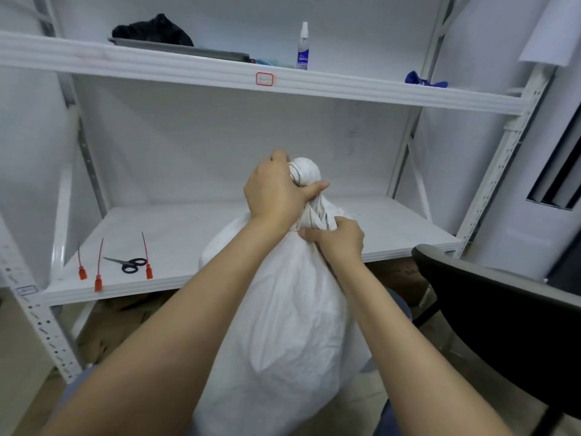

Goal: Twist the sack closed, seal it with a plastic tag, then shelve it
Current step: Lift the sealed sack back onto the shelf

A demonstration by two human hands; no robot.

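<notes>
A full white sack stands upright in front of me, leaning against the front edge of the lower shelf. Its top is gathered into a twisted neck that ends in a rounded bunch. My left hand is wrapped around that twisted neck just under the bunch. Below it, my right hand pinches the gathered fabric at the base of the neck. Three red plastic tags lie on the shelf's left front: one, a second, a third.
Black-handled scissors lie between the tags. The upper shelf carries a dark bundle, a spray bottle and a blue item. A black chair stands close on my right.
</notes>
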